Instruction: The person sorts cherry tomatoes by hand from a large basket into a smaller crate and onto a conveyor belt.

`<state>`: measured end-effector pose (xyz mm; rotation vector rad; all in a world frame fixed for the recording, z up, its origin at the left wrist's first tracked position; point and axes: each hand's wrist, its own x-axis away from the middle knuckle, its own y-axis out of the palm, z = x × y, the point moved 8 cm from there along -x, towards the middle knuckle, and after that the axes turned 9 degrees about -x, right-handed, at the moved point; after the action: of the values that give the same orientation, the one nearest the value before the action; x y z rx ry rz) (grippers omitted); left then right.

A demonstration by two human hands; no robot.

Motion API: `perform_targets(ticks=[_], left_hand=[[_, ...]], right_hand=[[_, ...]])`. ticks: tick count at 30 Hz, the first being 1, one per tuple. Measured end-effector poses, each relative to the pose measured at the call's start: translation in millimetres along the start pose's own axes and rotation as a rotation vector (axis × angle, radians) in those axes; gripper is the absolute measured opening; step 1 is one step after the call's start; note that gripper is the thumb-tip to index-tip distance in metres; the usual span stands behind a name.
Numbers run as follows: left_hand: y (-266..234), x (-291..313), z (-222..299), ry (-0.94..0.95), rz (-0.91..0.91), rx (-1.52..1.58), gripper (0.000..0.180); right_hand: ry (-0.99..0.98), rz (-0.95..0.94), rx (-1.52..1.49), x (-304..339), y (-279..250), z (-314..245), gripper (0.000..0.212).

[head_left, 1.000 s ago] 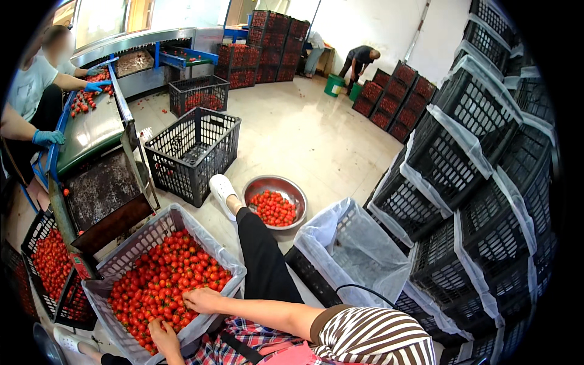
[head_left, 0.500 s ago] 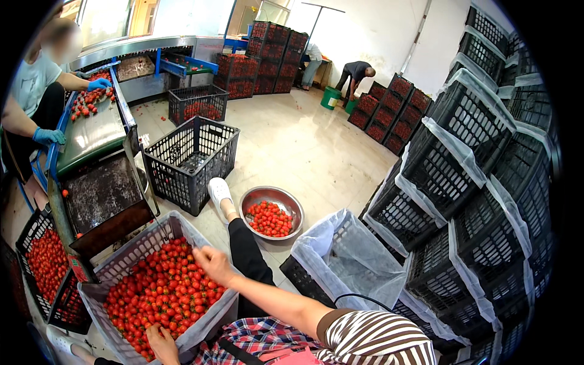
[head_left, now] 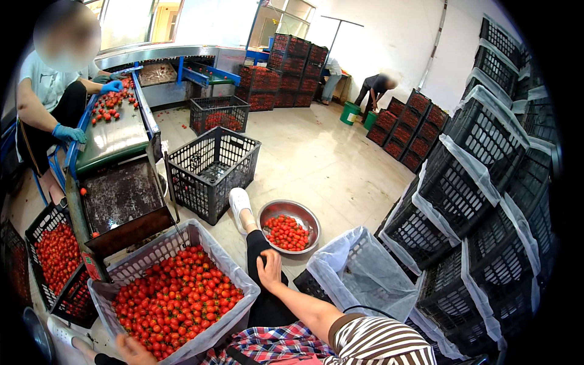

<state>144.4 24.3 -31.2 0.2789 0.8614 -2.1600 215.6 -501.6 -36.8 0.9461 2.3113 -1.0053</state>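
A crate point(head_left: 246, 281) lined with pale cloth stands close in front of me, filled with small red cherry tomatoes point(head_left: 176, 301). My right hand point(head_left: 269, 271) is outside its right side, above my dark trouser leg, with the fingers curled in. What it holds, if anything, is hidden. At the crate's near left edge is my left hand point(head_left: 134, 351), low in the picture and smeared by motion, so its fingers are unclear. Beyond my right hand, a steel bowl point(head_left: 316, 225) on the floor holds more cherry tomatoes.
A lined crate point(head_left: 371, 274) lies right, beside tall stacks of black crates point(head_left: 468, 158). A black crate point(head_left: 213, 173) stands ahead. Left, a co-worker's gloved hands point(head_left: 70, 134) are at a sorting conveyor point(head_left: 118, 137), with a tomato crate point(head_left: 58, 258) below. Another person point(head_left: 377, 88) bends by green buckets.
My right hand has left the tomatoes and moved right, over my leg. My left hand has drawn back to the crate's near left edge. The view has shifted slightly.
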Motion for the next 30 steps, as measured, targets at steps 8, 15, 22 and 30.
perform_targets(ticks=[8, 15, 22, 30], left_hand=[[-94, -14, -47, -0.097, 0.376, -0.541, 0.027], [-72, -20, -71, 0.032, 0.024, -0.844, 0.028], [-80, -32, -47, 0.043, 0.390, -0.675, 0.025], [-104, -47, -47, 0.144, 0.446, -0.709, 0.028]], right_hand=[[-0.057, 0.025, 0.202, -21, -45, 5, 0.026], [-0.032, -0.145, 0.239, 4, -17, 21, 0.032], [-0.092, 0.016, 0.244, -28, -47, -5, 0.031], [0.104, 0.012, 0.104, -6, -17, 40, 0.027]])
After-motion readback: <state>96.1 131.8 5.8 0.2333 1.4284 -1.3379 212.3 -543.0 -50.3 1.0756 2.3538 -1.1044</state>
